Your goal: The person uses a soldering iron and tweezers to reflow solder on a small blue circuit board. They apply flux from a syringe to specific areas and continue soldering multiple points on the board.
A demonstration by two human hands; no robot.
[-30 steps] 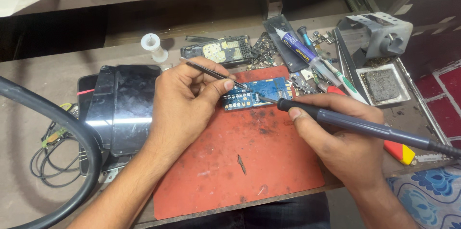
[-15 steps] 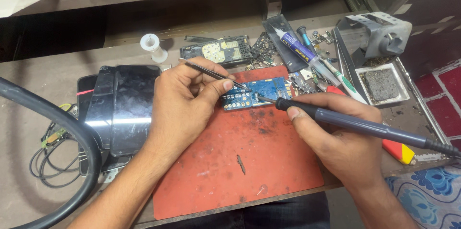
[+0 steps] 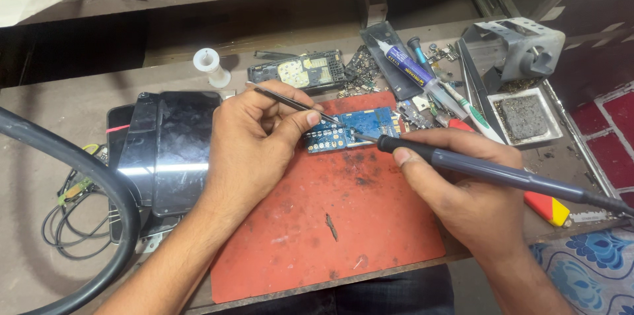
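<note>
A cluttered wooden workbench [image 3: 59, 107] sits under a low shelf, with a red work mat [image 3: 330, 222] spread on its front edge. At the far edge of that mat lies a small blue circuit board [image 3: 353, 129], its long side running left to right. It rests between the two hands, just beyond both sets of fingertips, and the left hand is slightly nearer to it.

The left hand [image 3: 251, 140] is closed in a pinch on thin metal tweezers [image 3: 290, 102], whose points slant down to the right onto the board's top. The right hand [image 3: 462, 189] is wrapped firmly around a dark soldering iron [image 3: 489, 171]; the iron's handle trails off to the right and its tip meets the board from that side, close to the tweezer points.

Left of the mat stands a black box [image 3: 165, 150]; beyond the mat lie a white spool [image 3: 210, 65], another circuit board [image 3: 300, 70] and a glue tube [image 3: 409, 67].
</note>
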